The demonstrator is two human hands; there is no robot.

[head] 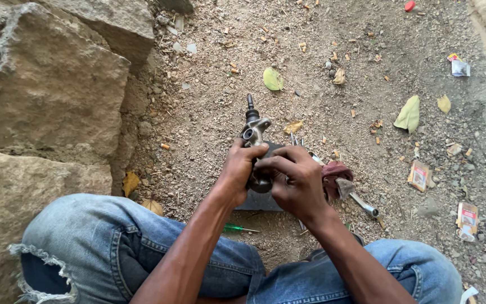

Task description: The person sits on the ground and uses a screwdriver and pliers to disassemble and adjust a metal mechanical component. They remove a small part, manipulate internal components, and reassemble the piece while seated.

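Both hands hold a grey metal mechanical part (pixel 252 128), a cast body with a round bore and a thin black rod sticking up at its far end. My left hand (pixel 237 169) wraps around its left side. My right hand (pixel 293 177) covers its lower end with the fingers curled over it. The part's lower half is hidden under the fingers. Beneath the hands a dark flat slab (pixel 260 201) lies on the dirt.
A wrench (pixel 361 202) with a dark red rag (pixel 336 173) lies right of the hands. A green-handled screwdriver (pixel 234 228) rests by my left knee. Large rough stones (pixel 46 90) stand at the left. Leaves, wrappers and cigarette butts litter the sandy ground (pixel 367 112).
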